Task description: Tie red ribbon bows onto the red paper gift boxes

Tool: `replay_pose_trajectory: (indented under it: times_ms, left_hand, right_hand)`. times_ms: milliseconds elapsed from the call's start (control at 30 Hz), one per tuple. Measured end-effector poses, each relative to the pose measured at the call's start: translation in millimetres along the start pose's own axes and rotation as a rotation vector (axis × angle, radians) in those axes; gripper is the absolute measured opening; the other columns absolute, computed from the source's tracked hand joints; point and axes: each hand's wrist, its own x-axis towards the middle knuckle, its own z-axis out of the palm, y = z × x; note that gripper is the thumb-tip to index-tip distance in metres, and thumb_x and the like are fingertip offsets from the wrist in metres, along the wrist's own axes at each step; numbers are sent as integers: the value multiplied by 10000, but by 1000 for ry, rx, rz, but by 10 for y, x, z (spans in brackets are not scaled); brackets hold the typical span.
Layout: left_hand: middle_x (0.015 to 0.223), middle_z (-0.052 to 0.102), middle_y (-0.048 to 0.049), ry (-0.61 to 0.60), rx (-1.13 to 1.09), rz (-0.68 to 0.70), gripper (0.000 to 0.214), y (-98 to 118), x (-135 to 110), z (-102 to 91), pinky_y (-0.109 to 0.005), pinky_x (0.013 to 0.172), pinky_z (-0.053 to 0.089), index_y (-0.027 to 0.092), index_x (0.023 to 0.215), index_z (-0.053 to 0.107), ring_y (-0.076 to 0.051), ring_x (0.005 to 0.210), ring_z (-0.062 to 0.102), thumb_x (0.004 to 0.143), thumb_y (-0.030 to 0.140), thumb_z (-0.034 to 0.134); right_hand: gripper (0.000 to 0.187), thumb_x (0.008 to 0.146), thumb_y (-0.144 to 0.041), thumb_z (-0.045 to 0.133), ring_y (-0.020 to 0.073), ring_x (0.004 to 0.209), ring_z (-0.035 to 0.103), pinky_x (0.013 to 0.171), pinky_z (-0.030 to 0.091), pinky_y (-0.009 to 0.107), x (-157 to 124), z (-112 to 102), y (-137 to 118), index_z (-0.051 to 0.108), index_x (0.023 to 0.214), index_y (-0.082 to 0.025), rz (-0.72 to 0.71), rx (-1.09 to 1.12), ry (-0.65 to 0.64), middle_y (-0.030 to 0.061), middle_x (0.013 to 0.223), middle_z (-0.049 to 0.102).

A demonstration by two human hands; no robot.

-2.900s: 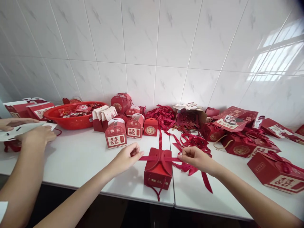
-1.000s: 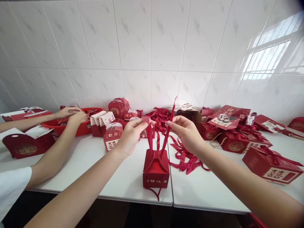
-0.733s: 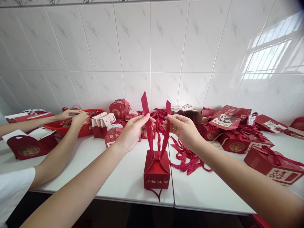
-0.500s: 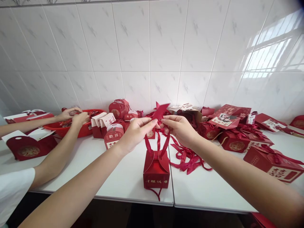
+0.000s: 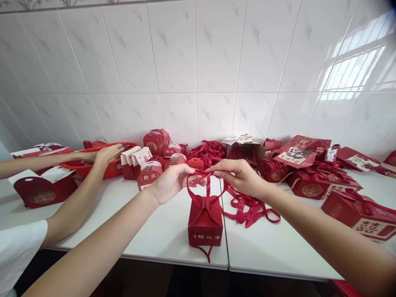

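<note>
A small red gift box (image 5: 205,222) with gold lettering stands upright near the table's front edge, its rounded top flaps folded together. Red ribbon (image 5: 208,186) rises from its top into both my hands. My left hand (image 5: 177,179) pinches the ribbon above the box, and my right hand (image 5: 237,175) pinches it just to the right, the fingertips close together. A dark red cord (image 5: 209,252) hangs from the box's front bottom edge. More loose ribbon (image 5: 247,210) lies in a tangle to the right of the box.
Finished-looking red boxes (image 5: 309,185) crowd the right side. An open carton (image 5: 246,152) and a ribbon heap (image 5: 210,150) stand by the wall. On the left, a co-worker's hands (image 5: 108,156) reach into an orange-red basin (image 5: 113,170). Open boxes (image 5: 45,192) stand near it.
My hands have brought the ribbon down a little, and the upright ribbon ends above them no longer show. The co-worker's hands have moved right, deeper into the basin.
</note>
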Motion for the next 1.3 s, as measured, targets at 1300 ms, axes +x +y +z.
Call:
replay_pose_trajectory:
  times_ms: [1300]
  left_hand:
    - [595, 412, 38, 314, 538, -83, 384, -983, -484, -123, -233, 551, 327, 196, 625, 431, -133, 574, 399, 776, 531, 541]
  right_hand:
    - [268, 777, -404, 592, 83, 464, 304, 459, 243, 205, -792, 569, 428, 421, 902, -240, 733, 299, 148, -103, 553, 363]
